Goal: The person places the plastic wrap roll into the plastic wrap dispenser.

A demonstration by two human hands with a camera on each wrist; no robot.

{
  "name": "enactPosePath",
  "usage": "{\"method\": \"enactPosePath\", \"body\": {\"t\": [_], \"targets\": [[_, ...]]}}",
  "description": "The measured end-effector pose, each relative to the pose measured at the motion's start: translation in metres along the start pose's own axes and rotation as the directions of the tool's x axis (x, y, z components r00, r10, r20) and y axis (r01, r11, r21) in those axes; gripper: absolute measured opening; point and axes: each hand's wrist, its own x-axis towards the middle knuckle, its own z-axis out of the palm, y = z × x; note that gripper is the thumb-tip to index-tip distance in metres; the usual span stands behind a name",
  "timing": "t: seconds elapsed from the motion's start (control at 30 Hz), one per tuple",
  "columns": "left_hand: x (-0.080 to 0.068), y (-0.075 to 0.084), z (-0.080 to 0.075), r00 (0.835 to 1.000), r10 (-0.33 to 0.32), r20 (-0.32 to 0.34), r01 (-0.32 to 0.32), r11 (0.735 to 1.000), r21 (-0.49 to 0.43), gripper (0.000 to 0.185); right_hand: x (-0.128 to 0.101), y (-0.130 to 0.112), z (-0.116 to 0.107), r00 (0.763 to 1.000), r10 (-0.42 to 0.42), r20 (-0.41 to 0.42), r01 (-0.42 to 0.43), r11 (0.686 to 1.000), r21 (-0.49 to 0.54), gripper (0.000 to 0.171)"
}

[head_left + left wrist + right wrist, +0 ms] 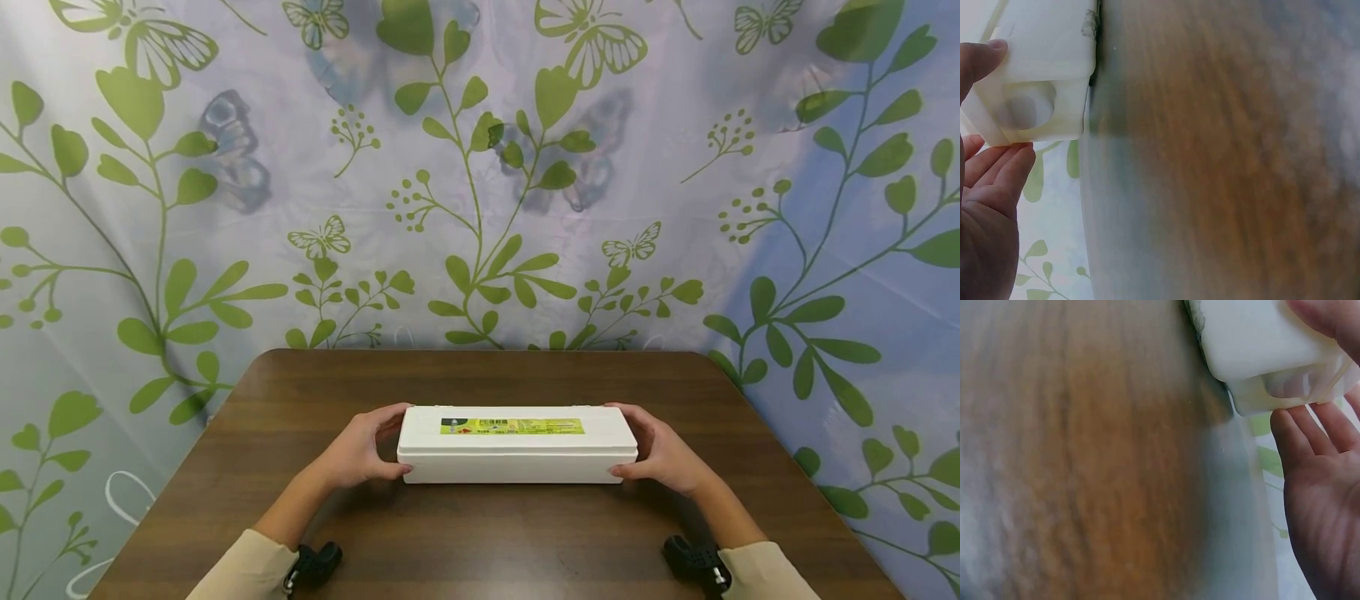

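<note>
A long white plastic wrap box (517,468) with a yellow-green label (517,426) lies crosswise before me, its lid down. My left hand (358,448) grips the left end, thumb at the front and fingers behind. At the opposite end my right hand (666,452) holds it the same way. In the left wrist view, a round opening (1025,111) shows in the box's end, between thumb and fingertips. The right wrist view shows the other end (1254,397) of the box, also with an opening. Whether its underside touches the table cannot be told.
The dark brown wooden table (495,542) spreads out around the box. Behind its far edge hangs a pale cloth (525,250) with green leaves and butterflies. Black straps (315,567) sit on both wrists by the beige sleeves (247,571).
</note>
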Motion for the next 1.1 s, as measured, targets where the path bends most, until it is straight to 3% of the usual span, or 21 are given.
{"method": "enactPosePath", "body": {"t": [0.37, 0.53, 0.67, 0.83, 1.1], "targets": [[-0.0015, 0.0044, 0.0012, 0.999, -0.036, -0.015, 0.036, 0.999, 0.020, 0.086, 0.0009, -0.0034, -0.0021, 0.999, -0.001, 0.035, 0.002, 1.000, -0.019, 0.091], [-0.0015, 0.0033, 0.0000, 1.000, -0.012, 0.012, 0.012, 1.000, 0.009, 0.085, -0.0014, -0.0052, -0.0002, 1.000, 0.021, 0.011, -0.020, 1.000, -0.023, 0.077], [-0.0013, 0.0040, -0.0025, 0.999, -0.041, 0.031, 0.041, 0.999, 0.001, 0.087, -0.0018, -0.0079, 0.0004, 0.999, 0.042, -0.016, -0.043, 0.999, -0.017, 0.064], [-0.0016, 0.0063, -0.0041, 0.994, -0.106, 0.025, 0.106, 0.994, 0.005, 0.079, -0.0003, -0.0089, -0.0008, 1.000, 0.020, -0.006, -0.020, 1.000, 0.013, 0.066], [0.0000, 0.0066, -0.0023, 0.991, -0.126, 0.052, 0.133, 0.980, -0.149, 0.068, 0.0011, -0.0094, -0.0004, 1.000, 0.003, 0.001, -0.003, 0.997, 0.074, 0.070]]}}
